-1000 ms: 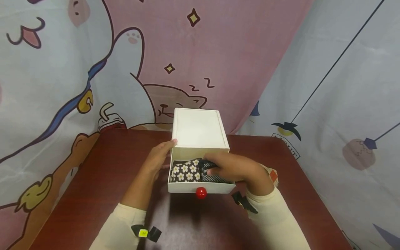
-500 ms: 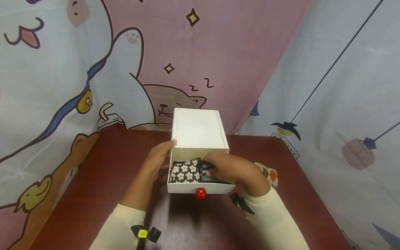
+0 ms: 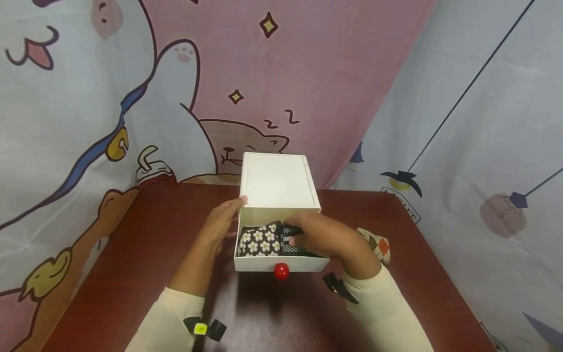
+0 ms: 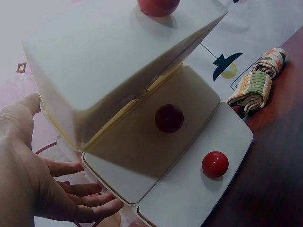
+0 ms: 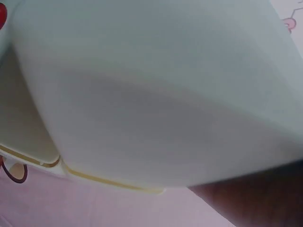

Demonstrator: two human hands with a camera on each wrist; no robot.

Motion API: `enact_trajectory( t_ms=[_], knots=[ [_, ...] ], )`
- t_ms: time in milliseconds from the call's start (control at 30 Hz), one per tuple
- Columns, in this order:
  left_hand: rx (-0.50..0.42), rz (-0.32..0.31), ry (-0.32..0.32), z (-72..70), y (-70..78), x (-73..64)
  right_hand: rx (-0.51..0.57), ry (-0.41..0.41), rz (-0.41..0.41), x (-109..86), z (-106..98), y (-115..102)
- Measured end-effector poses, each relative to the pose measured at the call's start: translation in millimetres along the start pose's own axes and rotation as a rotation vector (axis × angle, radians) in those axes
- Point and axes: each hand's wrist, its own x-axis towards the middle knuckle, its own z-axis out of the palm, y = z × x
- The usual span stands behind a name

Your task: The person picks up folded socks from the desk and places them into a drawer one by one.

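A small white drawer cabinet (image 3: 279, 181) stands on the table with its top drawer (image 3: 257, 264) pulled out. Folded black socks with white daisies (image 3: 260, 242) fill the drawer's left side, and black striped socks (image 3: 289, 250) lie at its right. My right hand (image 3: 330, 238) reaches into the drawer and pinches the striped socks between thumb and fingers; some fingertips are hidden. On the cabinet's left side rests my left hand (image 3: 222, 220), thumb at the top edge and fingers loosely extended along the side. The right wrist view is mostly filled by the drawer's white outside (image 5: 132, 109).
Rolled socks in an argyle pattern (image 3: 381, 248) and green-striped socks (image 4: 252, 90) lie on the table to the right. Red knobs (image 3: 282, 271) stick out from the drawer fronts. A printed cloth (image 3: 334, 73) hangs behind the brown table (image 3: 176, 215).
My right wrist has sunk and shifted slightly left, baring more of the rolled socks on the table. My left hand keeps its place on the cabinet.
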Motion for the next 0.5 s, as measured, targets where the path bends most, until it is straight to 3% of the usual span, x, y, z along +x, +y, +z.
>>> enact_trajectory(
  t_ms=[267,500],
  knots=[
    [0.001,-0.008,0.005,0.1,0.0,-0.5,0.078,0.145,-0.051,-19.8,-2.7,-0.4],
    [0.001,-0.002,0.000,-0.2,0.6,-0.6,0.081,0.389,-0.141,-39.1,3.3,-11.0]
  ],
)
